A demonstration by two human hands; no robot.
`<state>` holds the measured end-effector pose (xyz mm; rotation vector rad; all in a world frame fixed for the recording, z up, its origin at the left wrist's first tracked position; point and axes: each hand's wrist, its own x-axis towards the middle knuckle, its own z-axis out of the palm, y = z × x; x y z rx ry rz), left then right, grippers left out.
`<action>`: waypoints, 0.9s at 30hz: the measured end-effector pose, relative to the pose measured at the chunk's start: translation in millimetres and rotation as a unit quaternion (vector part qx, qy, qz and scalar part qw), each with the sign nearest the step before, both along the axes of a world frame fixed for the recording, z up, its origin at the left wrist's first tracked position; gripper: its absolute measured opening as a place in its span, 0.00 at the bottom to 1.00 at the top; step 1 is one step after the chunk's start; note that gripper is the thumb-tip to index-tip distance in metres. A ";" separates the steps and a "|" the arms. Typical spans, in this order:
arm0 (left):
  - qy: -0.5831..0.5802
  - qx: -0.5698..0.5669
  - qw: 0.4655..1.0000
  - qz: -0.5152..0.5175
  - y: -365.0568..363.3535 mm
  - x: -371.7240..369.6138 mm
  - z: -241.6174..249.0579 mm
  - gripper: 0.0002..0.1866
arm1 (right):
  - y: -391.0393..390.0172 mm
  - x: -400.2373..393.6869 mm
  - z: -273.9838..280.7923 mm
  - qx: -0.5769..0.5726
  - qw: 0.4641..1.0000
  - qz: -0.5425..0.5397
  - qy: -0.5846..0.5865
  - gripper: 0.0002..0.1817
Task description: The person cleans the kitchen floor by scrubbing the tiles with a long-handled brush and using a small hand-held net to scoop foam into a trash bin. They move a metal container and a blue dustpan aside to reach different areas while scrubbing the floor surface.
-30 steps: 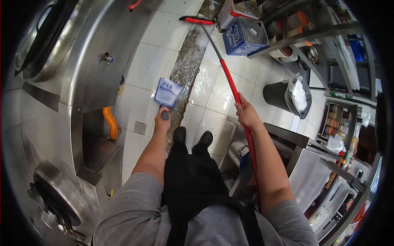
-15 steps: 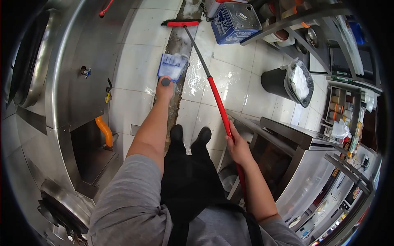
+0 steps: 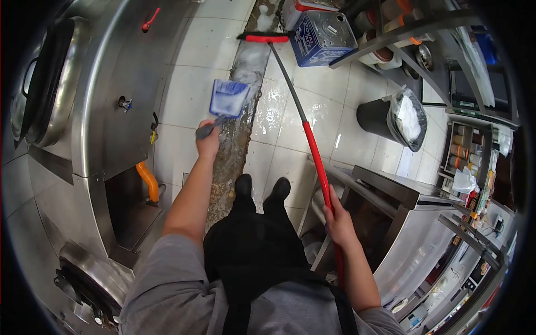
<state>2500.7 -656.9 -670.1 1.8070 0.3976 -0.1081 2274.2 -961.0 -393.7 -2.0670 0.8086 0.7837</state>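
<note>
Blue plastic, ribbed and scoop-shaped: that's the dustpan (image 3: pixel 228 98), held out over the wet floor channel (image 3: pixel 237 120), its grey grip wrapped tight in the person's left hand (image 3: pixel 208 140). Water glistens in that long shallow gutter, a rough dark strip running between glossy white floor tiles (image 3: pixel 190 84). Over on the other side, the right hand (image 3: pixel 337 219) is closed around the slim shaft of the broom (image 3: pixel 310 146), red sleeve low down, bare grey metal higher up, slanting away to a flat red head (image 3: pixel 267 38) with dark bristles resting across the channel at the far end. Just beside that head sits a boxy blue tin (image 3: pixel 324 34) with a silvery top. Two black shoes (image 3: pixel 261 188) stand side by side on the tiles right next to the gutter. To the left, brushed stainless steel curves past, a big rounded kettle unit (image 3: pixel 100 95) with an orange hose (image 3: pixel 146 180) beneath it. To the right, a black cylindrical bin (image 3: pixel 379 120) lined with a clear crinkled bag.
</note>
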 end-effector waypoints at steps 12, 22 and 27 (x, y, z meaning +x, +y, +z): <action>0.008 0.028 0.989 0.142 148.6 -133.3 7.2 0.12 | 27.2 -65.0 110.0 0.130 0.987 -0.041 0.086 0.40; 0.126 -0.021 0.948 0.290 231.2 -217.6 -37.9 0.11 | 116.4 167.0 -121.5 0.029 0.945 0.314 -0.087 0.36; 0.187 -0.052 0.924 0.329 221.0 -234.2 -24.5 0.11 | 181.6 210.2 -151.1 0.017 0.946 0.325 -0.013 0.29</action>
